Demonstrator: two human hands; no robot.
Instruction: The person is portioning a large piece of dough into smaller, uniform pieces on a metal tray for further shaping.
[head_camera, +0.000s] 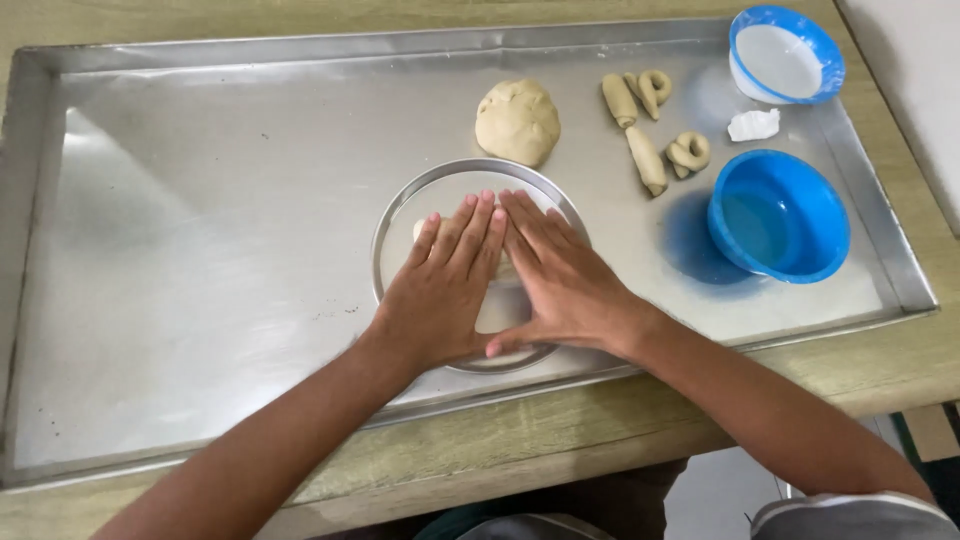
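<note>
Here both flat hands, left hand (440, 290) and right hand (560, 285), fingers spread and clasping nothing, press a pale dough strip (497, 305) on the round steel plate (400, 215); even, light palm pressure would probably roll it best, the round dough ball (517, 121) just beyond.

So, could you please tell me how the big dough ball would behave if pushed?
The dough ball looks soft and creased, so it would probably dent rather than roll. It sits flattened on the smooth metal tray, so it may slide or stick.
</note>
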